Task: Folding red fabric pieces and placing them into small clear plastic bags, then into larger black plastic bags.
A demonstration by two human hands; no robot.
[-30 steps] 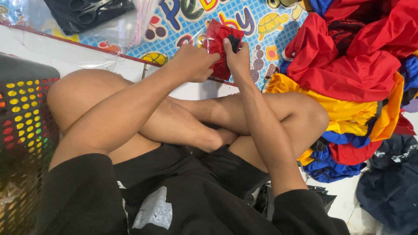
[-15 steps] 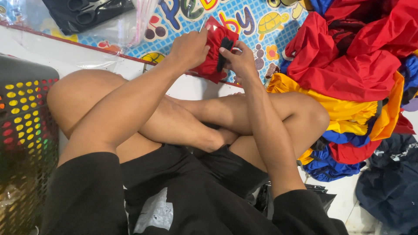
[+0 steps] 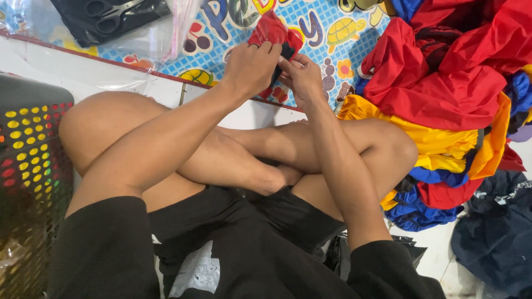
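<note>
I sit cross-legged on the floor. My left hand (image 3: 252, 69) and my right hand (image 3: 302, 77) both grip a small red and black piece of fabric (image 3: 274, 34), held together above a colourful play mat (image 3: 327, 27). The fingers of both hands pinch the cloth's lower part, and the red top sticks up above them. Much of the cloth is hidden behind my hands.
A heap of red, yellow and blue garments (image 3: 454, 94) lies to the right, with dark blue cloth (image 3: 493, 238) beyond it. A black perforated basket (image 3: 30, 166) stands at the left. Black scissors (image 3: 113, 14) rest on dark cloth inside a clear plastic bag at the top left.
My hands have shifted slightly and worked the red cloth. It now sticks up higher above my fingers, more bunched than a second ago.
</note>
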